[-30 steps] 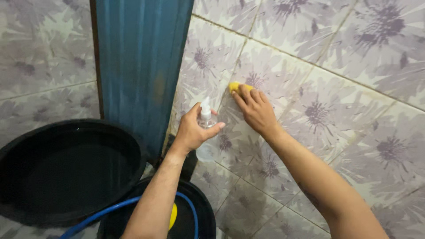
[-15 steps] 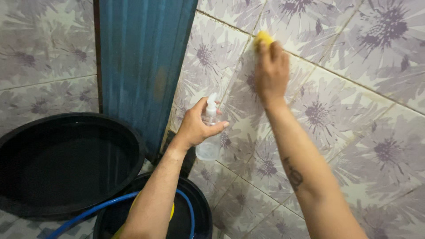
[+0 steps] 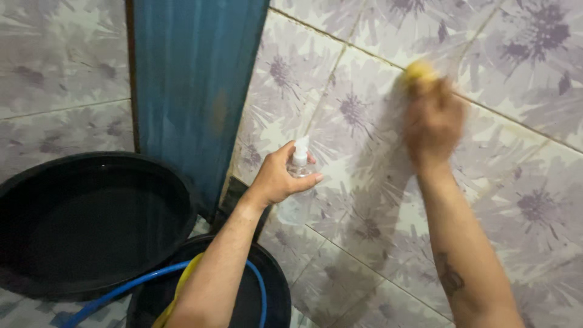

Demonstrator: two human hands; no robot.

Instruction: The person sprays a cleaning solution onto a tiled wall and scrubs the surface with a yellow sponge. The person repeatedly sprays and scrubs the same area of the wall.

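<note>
The right hand [image 3: 432, 121] presses a yellow sponge [image 3: 419, 71] flat against the tiled wall [image 3: 522, 200], right on a grout line that runs across the purple flower tiles; the hand is blurred, so how tightly the fingers curl around the sponge cannot be told, though only its upper edge peeks out above the fingertips. The left hand [image 3: 280, 176] is wrapped shut around a small clear spray bottle [image 3: 299, 164], thumb on one side, fingers on the other, the white nozzle standing upright just in front of the wall, lower and toward the blue door frame [image 3: 194, 91]. That frame stands at the wall's left edge. Below it sits a wide black basin [image 3: 91, 225], and beside it, under the left forearm, a black bucket [image 3: 270, 285] with a blue hose [image 3: 127, 290] lying across its rim and something yellow inside.
</note>
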